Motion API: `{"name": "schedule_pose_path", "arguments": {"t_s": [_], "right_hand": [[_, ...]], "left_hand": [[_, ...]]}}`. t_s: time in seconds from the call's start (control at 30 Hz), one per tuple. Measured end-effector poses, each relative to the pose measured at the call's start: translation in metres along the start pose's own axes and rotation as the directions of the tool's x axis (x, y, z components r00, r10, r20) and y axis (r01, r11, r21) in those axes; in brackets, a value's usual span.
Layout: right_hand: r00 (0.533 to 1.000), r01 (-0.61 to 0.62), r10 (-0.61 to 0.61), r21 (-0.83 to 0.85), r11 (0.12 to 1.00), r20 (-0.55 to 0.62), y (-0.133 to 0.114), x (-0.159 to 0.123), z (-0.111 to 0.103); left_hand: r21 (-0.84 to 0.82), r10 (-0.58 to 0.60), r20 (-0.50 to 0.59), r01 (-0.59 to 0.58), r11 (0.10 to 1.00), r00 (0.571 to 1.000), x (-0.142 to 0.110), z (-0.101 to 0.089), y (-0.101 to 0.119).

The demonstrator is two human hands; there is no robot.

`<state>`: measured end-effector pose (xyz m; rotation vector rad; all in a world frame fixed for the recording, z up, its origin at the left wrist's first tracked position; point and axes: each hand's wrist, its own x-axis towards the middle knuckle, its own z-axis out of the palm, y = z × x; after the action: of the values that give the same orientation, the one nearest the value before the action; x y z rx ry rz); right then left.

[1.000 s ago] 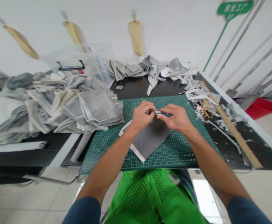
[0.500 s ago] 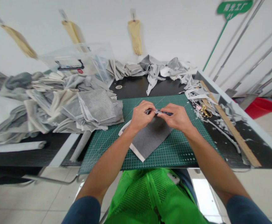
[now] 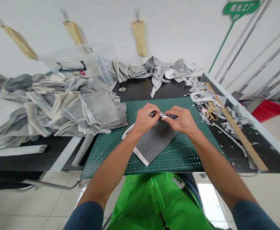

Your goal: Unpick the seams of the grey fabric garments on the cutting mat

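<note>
Over the green cutting mat (image 3: 178,150), both hands meet at the raised edge of a grey fabric piece (image 3: 151,145). The cloth has a white border along its lower left and hangs down onto the mat. My left hand (image 3: 146,117) pinches its folded upper edge between thumb and fingers. My right hand (image 3: 181,119) is closed around a small metal-tipped tool (image 3: 172,116) with a dark blue handle. Its metal end points left and meets the fabric edge by my left fingertips. My fingers partly cover the tool, so its exact kind is unclear.
Stacked grey and beige cloths (image 3: 99,108) lie left, before a clear plastic box (image 3: 82,60). More cloth (image 3: 159,68) lies at the back. On the right are a wooden ruler (image 3: 243,137), gold-handled scissors (image 3: 212,115) and fabric scraps. A tape roll (image 3: 122,89) lies behind the mat.
The metal end of the tool looks slightly turned and brighter at the fabric edge. Both hands and the cloth stay almost in the same place.
</note>
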<state>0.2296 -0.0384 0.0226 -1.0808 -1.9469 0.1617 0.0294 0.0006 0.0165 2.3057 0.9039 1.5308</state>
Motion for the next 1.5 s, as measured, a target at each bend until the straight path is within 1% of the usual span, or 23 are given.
{"name": "schedule_pose_path", "arguments": {"t_s": [0.2, 0.3, 0.37, 0.4, 0.47, 0.57, 0.67, 0.73, 0.8, 0.87, 0.93, 0.97, 1.03, 1.1, 1.17, 1.33, 1.4, 1.5], "right_hand": [[1.0, 0.017, -0.016, 0.012, 1.0, -0.011, 0.004, 0.0, 0.001], [0.999, 0.039, -0.036, 0.065, 0.997, -0.041, 0.004, 0.0, 0.001], [0.996, 0.086, -0.081, 0.126, 0.988, -0.048, 0.001, 0.0, -0.002], [0.993, 0.116, -0.112, 0.156, 0.981, -0.032, -0.001, 0.0, -0.003], [0.984, 0.16, -0.171, 0.203, 0.966, 0.039, -0.008, 0.0, -0.007], [0.968, 0.163, -0.201, 0.236, 0.958, 0.148, -0.017, 0.0, -0.015], [0.966, 0.138, -0.178, 0.211, 0.968, 0.186, -0.02, 0.0, -0.018], [0.973, 0.122, -0.15, 0.158, 0.98, 0.177, -0.017, 0.0, -0.017], [0.988, 0.098, -0.109, 0.099, 0.99, 0.109, -0.014, -0.001, -0.012], [0.999, 0.045, -0.045, 0.061, 0.997, -0.011, -0.01, -0.001, -0.006], [0.993, -0.016, 0.022, 0.051, 0.999, -0.118, -0.008, -0.002, 0.001], [0.988, -0.036, 0.044, 0.054, 0.998, -0.15, -0.007, -0.002, 0.003], [0.983, -0.045, 0.056, 0.069, 0.997, -0.172, -0.007, -0.002, 0.007], [0.987, -0.041, 0.055, 0.096, 0.994, -0.151, -0.008, -0.002, 0.008], [0.993, -0.054, 0.067, 0.131, 0.99, -0.097, -0.008, -0.003, 0.007], [0.996, -0.09, 0.082, 0.208, 0.974, 0.047, -0.007, -0.002, -0.004], [0.996, -0.081, 0.072, 0.187, 0.979, 0.055, -0.007, -0.001, -0.007], [0.999, -0.049, 0.047, 0.146, 0.988, 0.018, -0.008, 0.001, -0.007]], "left_hand": [[-0.004, 0.012, -0.002, -0.012, 1.0, 1.0, 0.0, 0.0, 0.001], [-0.002, 0.002, -0.011, -0.002, 1.0, 1.0, 0.001, -0.001, 0.0], [0.001, -0.003, -0.024, 0.003, 1.0, 1.0, 0.001, -0.002, 0.0], [-0.001, -0.002, -0.032, 0.002, 1.0, 0.999, 0.001, -0.002, -0.001], [-0.008, -0.001, -0.054, 0.0, 1.0, 0.999, 0.001, -0.002, -0.003], [-0.004, -0.003, -0.075, 0.003, 1.0, 0.997, 0.001, -0.003, -0.005], [0.01, -0.001, -0.087, 0.002, 1.0, 0.996, 0.001, -0.003, -0.007], [0.011, 0.003, -0.1, -0.002, 1.0, 0.995, 0.001, -0.003, -0.007], [0.012, 0.01, -0.117, -0.009, 1.0, 0.993, 0.001, -0.002, -0.007], [0.02, 0.021, -0.13, -0.019, 1.0, 0.991, 0.0, -0.002, -0.006], [0.034, 0.041, -0.122, -0.037, 0.999, 0.992, 0.0, -0.001, -0.004], [0.043, 0.056, -0.113, -0.051, 0.998, 0.992, 0.0, -0.001, -0.003], [0.059, 0.097, -0.095, -0.092, 0.994, 0.991, -0.001, 0.0, -0.001], [0.07, 0.141, -0.08, -0.135, 0.988, 0.987, -0.002, 0.001, 0.0], [0.075, 0.172, -0.074, -0.167, 0.983, 0.982, -0.003, 0.001, 0.001], [0.101, 0.188, -0.121, -0.176, 0.979, 0.975, -0.002, 0.0, -0.001], [0.113, 0.192, -0.149, -0.177, 0.978, 0.97, -0.001, -0.001, -0.003], [0.113, 0.208, -0.169, -0.191, 0.975, 0.963, -0.001, -0.002, -0.006]]}}
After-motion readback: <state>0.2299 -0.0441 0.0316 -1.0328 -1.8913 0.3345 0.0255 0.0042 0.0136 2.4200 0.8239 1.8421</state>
